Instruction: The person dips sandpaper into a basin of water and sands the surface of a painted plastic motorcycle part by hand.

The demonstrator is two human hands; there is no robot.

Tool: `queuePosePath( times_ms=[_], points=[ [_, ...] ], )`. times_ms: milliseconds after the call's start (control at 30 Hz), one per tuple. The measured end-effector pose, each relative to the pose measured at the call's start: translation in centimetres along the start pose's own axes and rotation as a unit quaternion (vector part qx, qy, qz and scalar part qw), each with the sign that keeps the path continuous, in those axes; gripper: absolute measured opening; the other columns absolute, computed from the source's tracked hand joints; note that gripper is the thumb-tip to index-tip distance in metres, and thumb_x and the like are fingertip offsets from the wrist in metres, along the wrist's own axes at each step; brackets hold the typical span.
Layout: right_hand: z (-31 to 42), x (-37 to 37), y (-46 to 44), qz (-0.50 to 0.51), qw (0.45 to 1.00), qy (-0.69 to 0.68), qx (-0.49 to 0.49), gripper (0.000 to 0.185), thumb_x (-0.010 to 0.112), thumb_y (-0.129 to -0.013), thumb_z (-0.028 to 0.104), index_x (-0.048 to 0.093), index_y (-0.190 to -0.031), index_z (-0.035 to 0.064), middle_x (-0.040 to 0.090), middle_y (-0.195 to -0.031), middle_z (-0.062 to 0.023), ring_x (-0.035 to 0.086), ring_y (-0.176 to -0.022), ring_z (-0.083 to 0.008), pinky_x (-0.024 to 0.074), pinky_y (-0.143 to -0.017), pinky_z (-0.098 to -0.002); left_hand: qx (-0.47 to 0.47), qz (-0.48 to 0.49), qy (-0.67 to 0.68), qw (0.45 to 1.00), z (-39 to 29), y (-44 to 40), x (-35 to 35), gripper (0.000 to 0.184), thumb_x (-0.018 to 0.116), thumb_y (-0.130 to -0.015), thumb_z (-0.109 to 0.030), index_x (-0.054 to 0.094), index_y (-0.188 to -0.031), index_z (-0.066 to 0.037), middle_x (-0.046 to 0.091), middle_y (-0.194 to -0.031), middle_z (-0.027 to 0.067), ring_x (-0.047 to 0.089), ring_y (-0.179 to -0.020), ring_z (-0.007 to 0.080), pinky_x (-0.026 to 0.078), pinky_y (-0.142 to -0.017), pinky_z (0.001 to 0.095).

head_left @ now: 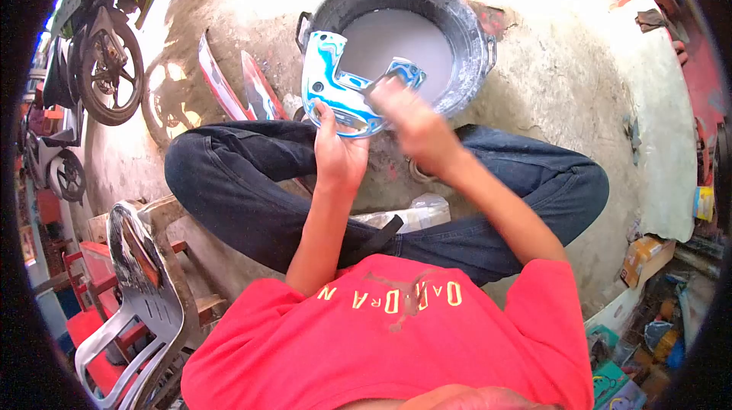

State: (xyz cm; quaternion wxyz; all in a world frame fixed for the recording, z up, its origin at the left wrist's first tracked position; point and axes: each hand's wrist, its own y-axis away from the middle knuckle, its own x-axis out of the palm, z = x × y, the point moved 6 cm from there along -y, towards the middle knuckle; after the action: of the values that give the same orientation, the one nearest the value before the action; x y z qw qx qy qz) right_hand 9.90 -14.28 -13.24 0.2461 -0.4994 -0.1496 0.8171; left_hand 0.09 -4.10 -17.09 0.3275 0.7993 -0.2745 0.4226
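Observation:
My left hand (339, 154) grips the lower edge of a curved, blue-and-white plastic motorcycle panel (320, 88), its thumb on the near face. The panel has patchy, worn-looking paint and a few holes, and is tilted over the near rim of a black basin (476, 51). Cloudy greyish water (404, 36) fills part of the basin. My right hand (412, 120), blurred by motion, is closed on a dark piece that looks like sandpaper (377, 86), against the right part of the panel. Its fingertips are partly smeared.
Red-and-white panels (259, 86) lie on the concrete floor left of the basin. A motorcycle (110, 67) stands at the upper left, a grey plastic chair (149, 295) at the lower left. A cardboard box (646, 260) is at the right. My crossed legs (244, 181) flank the work.

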Motion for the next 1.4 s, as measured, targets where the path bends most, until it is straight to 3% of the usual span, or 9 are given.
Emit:
queuePosePath(
  times_ms=[100,200,433,567,767,833,1000,1233,1400],
  points=[
    [3.4,0.2,0.4,0.07,0.992,-0.06,-0.086,0.053,0.049,-0.083,-0.006,0.055,-0.135,0.0006,0.056,-0.138,-0.0224,0.052,-0.131,-0.0347,0.039,-0.113,-0.0448,-0.011,0.001,0.011,1.0,-0.3,0.3,-1.3,0.04,0.038,-0.108,-0.03,0.04,-0.143,-0.01,0.05,-0.143,0.0101,0.048,-0.132,0.0272,0.038,-0.112,0.0508],
    [-3.7,-1.7,-1.6,-0.047,0.993,0.019,0.102,0.046,0.053,-0.087,0.006,0.055,-0.132,-0.0017,0.059,-0.132,-0.0245,0.054,-0.128,-0.0371,0.0411,-0.11,-0.0455,0.018,-0.026,0.02,0.999,-0.1,0.5,0.2,0.039,0.038,-0.108,-0.03,0.04,-0.142,-0.01,0.05,-0.142,0.01,0.049,-0.131,0.0262,0.038,-0.112,0.0506],
    [2.2,-0.4,-0.5,0.029,0.999,-0.015,-0.027,0.054,0.052,-0.082,-0.002,0.055,-0.136,0.0022,0.058,-0.136,-0.0212,0.051,-0.133,-0.0337,0.039,-0.112,-0.0453,-0.011,0.02,0.003,1.0,0.1,-0.7,0.9,0.042,0.034,-0.109,-0.033,0.042,-0.14,-0.006,0.053,-0.139,0.0133,0.051,-0.129,0.0281,0.039,-0.112,0.0484],
    [-4.8,-1.6,-1.1,-0.07,0.986,0.01,0.151,0.046,0.048,-0.087,-0.005,0.055,-0.133,-0.0022,0.056,-0.135,-0.0242,0.051,-0.132,-0.037,0.0375,-0.113,-0.0467,0.007,-0.017,0.033,0.999,0.5,-0.2,1.1,0.039,0.038,-0.108,-0.029,0.041,-0.142,-0.009,0.051,-0.141,0.0108,0.05,-0.13,0.0262,0.038,-0.112,0.0501],
    [1.1,-0.5,-0.2,0.011,0.999,-0.003,-0.046,0.052,0.051,-0.082,-0.005,0.056,-0.133,0.0008,0.057,-0.136,-0.0228,0.053,-0.13,-0.0359,0.043,-0.109,-0.0449,0.012,0.054,-0.011,0.998,0.0,-0.3,1.5,0.037,0.037,-0.109,-0.028,0.043,-0.14,-0.01,0.052,-0.141,0.0099,0.05,-0.131,0.0255,0.037,-0.112,0.0502],
    [-4.1,-2.6,-1.7,-0.036,0.989,-0.039,0.14,0.05,0.047,-0.086,-0.005,0.053,-0.135,-0.0016,0.055,-0.136,-0.0258,0.052,-0.128,-0.039,0.044,-0.106,-0.0444,0.021,-0.049,0.023,0.998,0.4,0.1,0.6,0.036,0.037,-0.108,-0.028,0.044,-0.139,-0.011,0.053,-0.139,0.009,0.051,-0.129,0.0254,0.038,-0.112,0.0502],
    [3.9,-0.5,0.3,0.031,0.999,-0.027,0.01,0.052,0.051,-0.083,-0.005,0.054,-0.134,-0.0026,0.055,-0.137,-0.024,0.048,-0.135,-0.036,0.0387,-0.112,-0.0455,-0.027,0.001,0.016,0.999,0.6,-0.9,0.7,0.036,0.036,-0.109,-0.028,0.045,-0.139,-0.01,0.054,-0.137,0.0099,0.051,-0.128,0.0258,0.039,-0.111,0.048],
    [-4.3,-2.0,-1.3,-0.06,0.986,0.013,0.155,0.044,0.053,-0.088,0.0,0.056,-0.133,-0.001,0.056,-0.136,-0.023,0.051,-0.131,-0.0372,0.0413,-0.109,-0.045,0.009,-0.02,0.01,1.0,0.9,-0.5,2.3,0.04,0.034,-0.109,-0.031,0.041,-0.141,-0.009,0.051,-0.141,0.0105,0.049,-0.13,0.0269,0.036,-0.114,0.0475],
    [0.7,-1.8,-1.9,-0.008,1.0,-0.009,0.011,0.05,0.051,-0.083,-0.007,0.057,-0.132,0.0003,0.056,-0.137,-0.0233,0.051,-0.132,-0.0373,0.0402,-0.111,-0.0456,-0.019,0.06,0.012,0.998,0.1,-0.7,3.7,0.038,0.037,-0.109,-0.029,0.042,-0.139,-0.007,0.055,-0.135,0.0111,0.052,-0.127,0.0264,0.039,-0.111,0.048]
  ],
)
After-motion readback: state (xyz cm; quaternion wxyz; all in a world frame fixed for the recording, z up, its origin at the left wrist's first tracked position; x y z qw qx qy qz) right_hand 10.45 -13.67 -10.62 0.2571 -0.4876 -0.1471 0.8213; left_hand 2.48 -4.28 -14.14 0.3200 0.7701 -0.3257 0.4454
